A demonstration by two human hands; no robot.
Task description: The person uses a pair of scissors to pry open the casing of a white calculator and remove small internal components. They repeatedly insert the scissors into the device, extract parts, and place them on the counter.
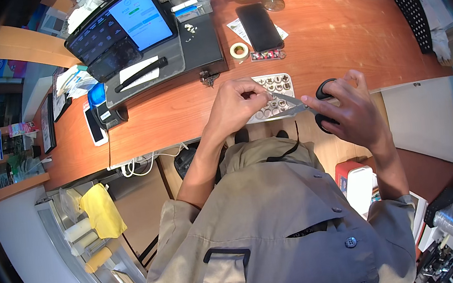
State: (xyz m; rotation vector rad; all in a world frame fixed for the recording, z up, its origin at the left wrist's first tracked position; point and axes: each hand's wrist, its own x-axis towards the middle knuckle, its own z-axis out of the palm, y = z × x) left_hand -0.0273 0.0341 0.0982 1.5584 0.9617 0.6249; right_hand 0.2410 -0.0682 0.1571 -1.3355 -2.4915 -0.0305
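My right hand (pixel 345 106) holds a pair of scissors (pixel 296 108) by their black handles. Their metal blades are spread and point left toward my other hand. At the blade tips, the fingers of my left hand (pixel 240 101) are pinched together. Whatever they hold is too small to make out. Beneath both hands, at the desk's front edge, lies a pale tray (pixel 280 79) with rows of small round pieces bearing different shapes. My left hand and the blades cover part of it.
Beyond the tray are a small strip of coloured pieces (pixel 266 56), a tape roll (pixel 239 50) and a black phone (pixel 259 27). A glass (pixel 273 3) stands behind them. To the left, a tablet screen (pixel 137 20) rises over a black box (pixel 202 49). White cables (pixel 145 164) hang below the desk.
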